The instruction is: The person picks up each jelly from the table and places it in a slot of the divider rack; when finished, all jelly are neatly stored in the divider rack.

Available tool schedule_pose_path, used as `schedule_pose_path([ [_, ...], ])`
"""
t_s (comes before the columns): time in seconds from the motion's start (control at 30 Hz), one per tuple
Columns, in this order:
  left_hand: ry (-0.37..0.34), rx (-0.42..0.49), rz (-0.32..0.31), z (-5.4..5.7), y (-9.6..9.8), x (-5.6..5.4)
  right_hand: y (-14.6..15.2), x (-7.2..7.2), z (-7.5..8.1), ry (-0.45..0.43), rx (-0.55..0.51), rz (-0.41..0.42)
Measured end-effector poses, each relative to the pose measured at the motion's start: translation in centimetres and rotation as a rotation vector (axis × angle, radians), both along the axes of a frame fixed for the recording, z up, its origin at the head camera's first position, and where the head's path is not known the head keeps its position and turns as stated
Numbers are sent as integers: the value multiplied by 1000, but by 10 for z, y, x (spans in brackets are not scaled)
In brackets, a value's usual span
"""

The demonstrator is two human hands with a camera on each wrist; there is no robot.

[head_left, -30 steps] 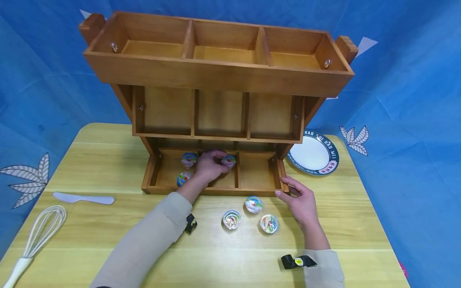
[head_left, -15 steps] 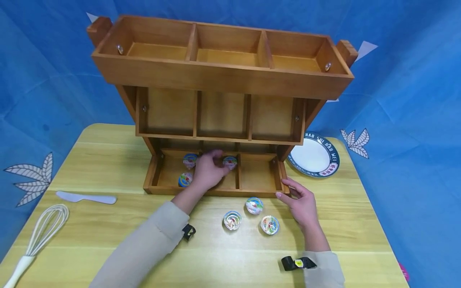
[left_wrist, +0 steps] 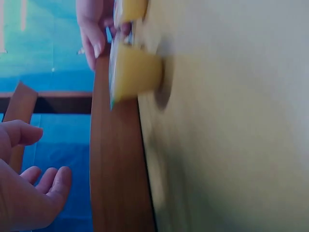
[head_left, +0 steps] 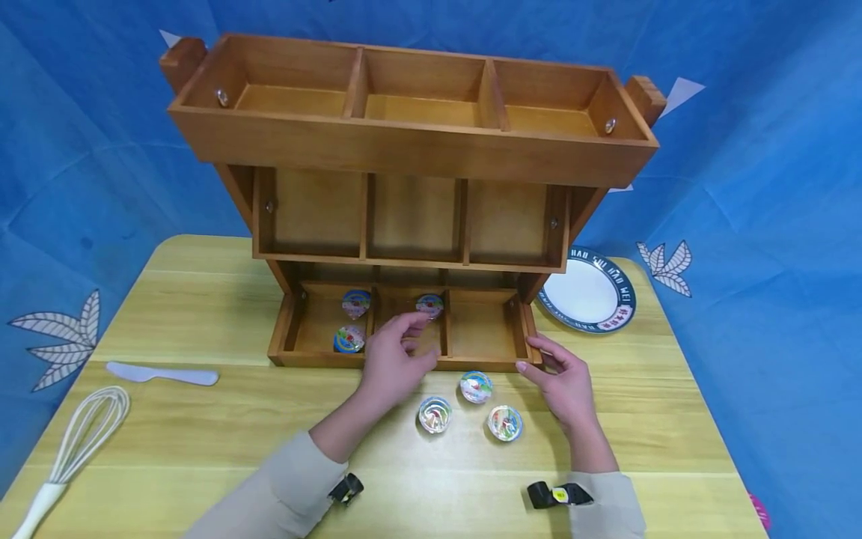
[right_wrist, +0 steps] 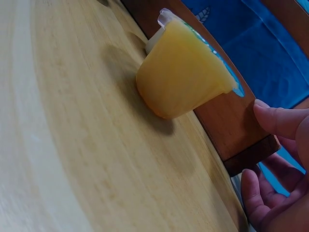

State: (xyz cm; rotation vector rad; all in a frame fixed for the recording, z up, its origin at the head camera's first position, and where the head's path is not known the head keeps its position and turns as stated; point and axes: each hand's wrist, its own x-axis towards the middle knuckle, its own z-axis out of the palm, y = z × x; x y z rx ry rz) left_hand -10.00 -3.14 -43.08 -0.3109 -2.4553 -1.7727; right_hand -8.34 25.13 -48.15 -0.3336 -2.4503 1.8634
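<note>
My left hand [head_left: 393, 363], fingers apart and loosely bent with nothing in them, hovers over the front edge of the wooden shelf rack's bottom tier [head_left: 316, 360]. Just beyond its fingertips, a jelly cup [head_left: 429, 302] sits in the middle compartment. Two more jelly cups, a rear one [head_left: 355, 302] and a front one [head_left: 349, 339], lie in the left compartment. My right hand [head_left: 562, 378] grips the tier's front right corner, thumb [right_wrist: 277, 118] on the front board. Three jelly cups with yellow filling, left [head_left: 434, 415], rear [head_left: 476, 387] and right [head_left: 504, 423], stand on the table between the hands.
Above rise the rack's middle tier [head_left: 411, 260] and top tier [head_left: 411, 146], overhanging the bottom one. A white plate with a dark rim [head_left: 586, 288] lies behind at right. A pale spreader knife [head_left: 161, 373] and a whisk [head_left: 87, 434] lie at left.
My left hand has let go of the jelly cup in the middle compartment and drawn back toward the front edge. My right hand keeps its place at the corner.
</note>
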Motion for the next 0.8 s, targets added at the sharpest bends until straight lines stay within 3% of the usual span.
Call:
schedule_pose_path([
  [0.2,-26,-16,-96,-7,2,18,1,0,1,9,-1,5],
  [0.33,-76,-59,-183,-13,-1,24,1,0,1,14,5,5],
  [0.53,-164,-93,-255,-21,-9,30,1,0,1,23,0,9],
  [0.8,-214,-132,-363,-34,-13,38,1,0,3,12,15,8],
])
